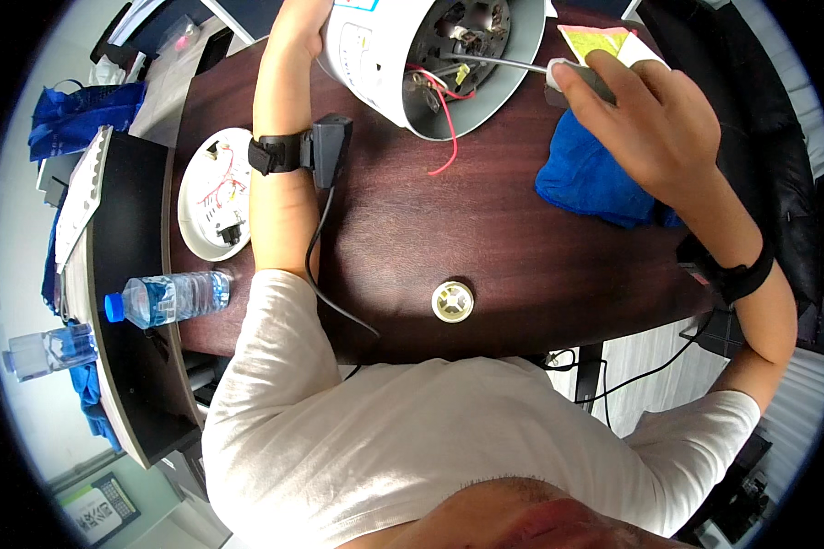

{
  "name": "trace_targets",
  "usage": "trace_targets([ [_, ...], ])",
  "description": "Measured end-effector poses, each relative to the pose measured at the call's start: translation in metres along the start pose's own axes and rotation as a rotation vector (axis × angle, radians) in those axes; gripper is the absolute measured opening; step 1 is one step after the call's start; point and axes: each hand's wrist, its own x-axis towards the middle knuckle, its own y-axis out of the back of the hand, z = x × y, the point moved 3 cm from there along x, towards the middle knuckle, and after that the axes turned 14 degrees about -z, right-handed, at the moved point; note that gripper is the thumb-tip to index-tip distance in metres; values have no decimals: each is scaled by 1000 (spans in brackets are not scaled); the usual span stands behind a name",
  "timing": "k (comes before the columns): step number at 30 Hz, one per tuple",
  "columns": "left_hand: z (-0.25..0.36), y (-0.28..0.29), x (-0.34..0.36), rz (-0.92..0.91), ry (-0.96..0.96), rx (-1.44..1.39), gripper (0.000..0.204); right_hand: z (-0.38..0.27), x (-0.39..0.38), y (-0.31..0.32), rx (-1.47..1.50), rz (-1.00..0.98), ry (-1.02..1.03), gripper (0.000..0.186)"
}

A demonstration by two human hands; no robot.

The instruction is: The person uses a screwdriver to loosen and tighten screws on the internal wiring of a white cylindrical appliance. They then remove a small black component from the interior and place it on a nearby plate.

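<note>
Evidently the work in hand is a white round-bodied appliance, lying tilted at the top of the dark brown table, its open end turned to the right; the upper edge of the view cuts off part of its body. The left hand is against the appliance's left side, but its fingers are out of view or hidden, so I cannot tell whether they grip or merely press; the right hand is closed around the handle of a screwdriver, whose shaft reaches into the open end; the tip is lost among dark, crowded parts, so what it touches cannot be made out. Red wires hang out over the rim; a yellow and white packet shows only partly behind the right hand, and a blue cloth is half covered by that hand and wrist. Beside the left forearm, which hides its right edge, sits a shallow white cover with wires in it; below it lies a blue-capped bottle; a small round cream piece rests near the table's front edge, its inner detail too small to read.
</note>
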Motion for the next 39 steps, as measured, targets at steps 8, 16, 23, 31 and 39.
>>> trace_targets([
  [8,-1,-4,0,47,52,41,49,4,17,5,-79,52,131,10],
  [16,4,-9,-6,55,28,43,49,6,28,23,-90,-91,258,25],
  [23,-5,-5,3,-17,9,1,49,3,20,10,-60,-260,-35,22],
  [31,1,2,0,96,85,55,49,-13,7,12,88,-165,-115,33],
  [39,2,-3,-3,76,61,14,47,-7,2,-5,311,-356,-328,26],
])
